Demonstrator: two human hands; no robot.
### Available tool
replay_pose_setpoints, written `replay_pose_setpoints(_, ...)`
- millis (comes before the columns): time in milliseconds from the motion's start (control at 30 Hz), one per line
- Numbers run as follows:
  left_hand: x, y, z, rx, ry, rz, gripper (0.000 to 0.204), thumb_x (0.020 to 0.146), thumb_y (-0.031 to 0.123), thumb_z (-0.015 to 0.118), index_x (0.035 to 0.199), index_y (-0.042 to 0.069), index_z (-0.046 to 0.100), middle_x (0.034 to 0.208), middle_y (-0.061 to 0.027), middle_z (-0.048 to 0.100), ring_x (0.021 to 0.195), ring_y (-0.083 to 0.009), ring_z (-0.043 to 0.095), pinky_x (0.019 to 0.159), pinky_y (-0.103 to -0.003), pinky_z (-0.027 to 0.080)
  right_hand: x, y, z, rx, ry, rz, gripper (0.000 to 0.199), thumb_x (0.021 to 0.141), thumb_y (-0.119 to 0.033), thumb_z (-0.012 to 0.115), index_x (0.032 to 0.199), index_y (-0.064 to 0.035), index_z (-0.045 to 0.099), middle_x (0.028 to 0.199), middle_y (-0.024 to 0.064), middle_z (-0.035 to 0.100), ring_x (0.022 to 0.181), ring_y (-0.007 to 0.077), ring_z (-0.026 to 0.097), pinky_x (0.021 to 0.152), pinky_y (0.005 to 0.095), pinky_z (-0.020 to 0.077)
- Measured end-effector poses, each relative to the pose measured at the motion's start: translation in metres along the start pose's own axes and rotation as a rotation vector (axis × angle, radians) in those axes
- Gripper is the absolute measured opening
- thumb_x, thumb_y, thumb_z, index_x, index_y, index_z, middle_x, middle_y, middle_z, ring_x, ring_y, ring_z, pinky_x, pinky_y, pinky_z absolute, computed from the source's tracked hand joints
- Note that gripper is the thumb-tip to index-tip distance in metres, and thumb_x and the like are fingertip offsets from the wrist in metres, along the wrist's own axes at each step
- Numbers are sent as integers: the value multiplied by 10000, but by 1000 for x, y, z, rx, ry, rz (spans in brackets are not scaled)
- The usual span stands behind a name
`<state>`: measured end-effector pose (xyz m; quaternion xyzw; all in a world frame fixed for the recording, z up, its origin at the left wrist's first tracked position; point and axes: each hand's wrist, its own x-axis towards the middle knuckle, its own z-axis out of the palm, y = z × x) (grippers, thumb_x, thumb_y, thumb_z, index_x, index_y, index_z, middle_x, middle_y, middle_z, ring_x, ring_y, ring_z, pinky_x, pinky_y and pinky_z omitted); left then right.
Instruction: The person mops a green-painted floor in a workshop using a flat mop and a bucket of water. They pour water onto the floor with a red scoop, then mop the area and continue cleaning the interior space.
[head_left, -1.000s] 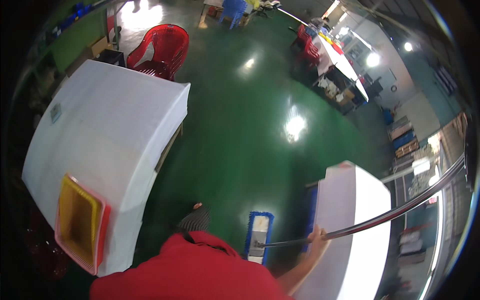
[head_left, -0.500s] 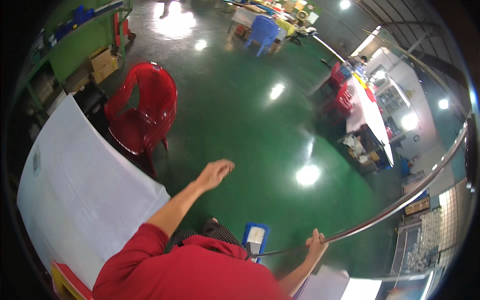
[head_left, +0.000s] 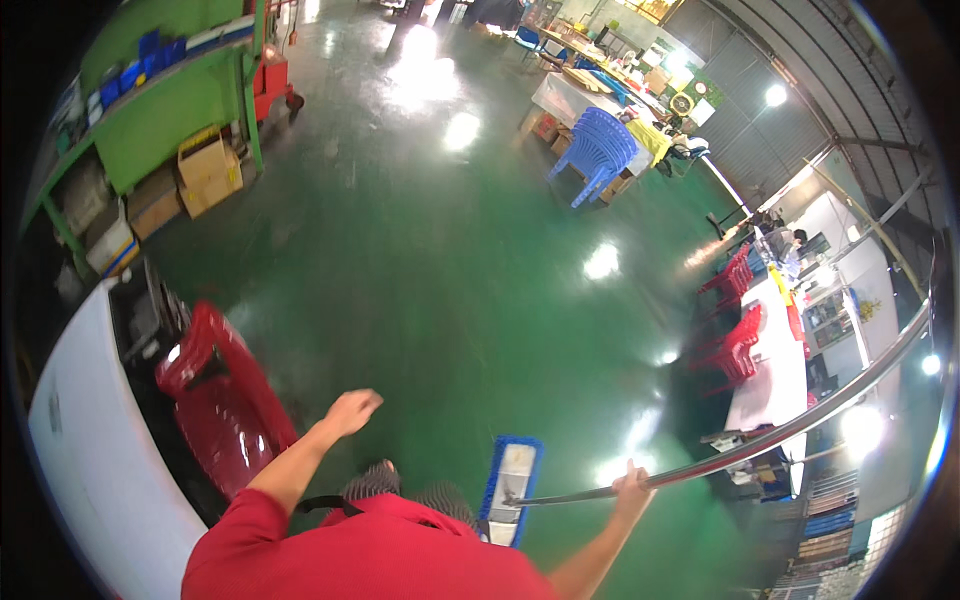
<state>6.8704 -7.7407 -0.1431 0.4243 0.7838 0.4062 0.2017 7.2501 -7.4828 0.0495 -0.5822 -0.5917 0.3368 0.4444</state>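
At six o'clock in the view, low on the green floor (head_left: pixel 440 260), lies the flat mop (head_left: pixel 510 488): a pale rectangular pad with a blue fringe round its edges, set lengthwise toward the person. Its long shiny metal handle (head_left: pixel 800 420) rises from the pad and runs out toward three o'clock, bending with the lens near the rim. The right hand (head_left: pixel 632 487) is wrapped round that handle just beside the pad's end, fingers closed over the pole. The left hand (head_left: pixel 352 410) hangs free at about seven o'clock, loosely curled with nothing in it, above bare floor.

Just left of that hand, at eight o'clock, a red plastic chair (head_left: pixel 222 400) stands against a white table (head_left: pixel 90 470), leaving a narrow gap beside the person's red shirt (head_left: pixel 360 550). From the mop toward twelve o'clock the glossy floor lies wide and open. Blue stacked chairs (head_left: pixel 598 150) stand well apart at one o'clock, red chairs (head_left: pixel 738 335) by a long table at three o'clock, and cardboard boxes (head_left: pixel 205 170) under a green shelf at ten o'clock.
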Motion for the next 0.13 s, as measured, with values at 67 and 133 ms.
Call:
replay_pose_setpoints(67,158,42,-19,-68,60,88,204,825,178,462,907,35,583,896,-142,603,831,-317,570,731,-365,455,62,-23,51,47,-3,78,365,839,-134,557,539,-34,375,431,29,362,368,98,385,350,245,304)
replay_pose_setpoints(133,278,54,-42,-142,81,83,210,824,186,470,918,37,582,904,-138,607,850,-302,573,745,-363,452,124,-32,103,6,-36,55,329,838,-178,572,589,-5,444,468,69,454,381,105,411,375,254,351)
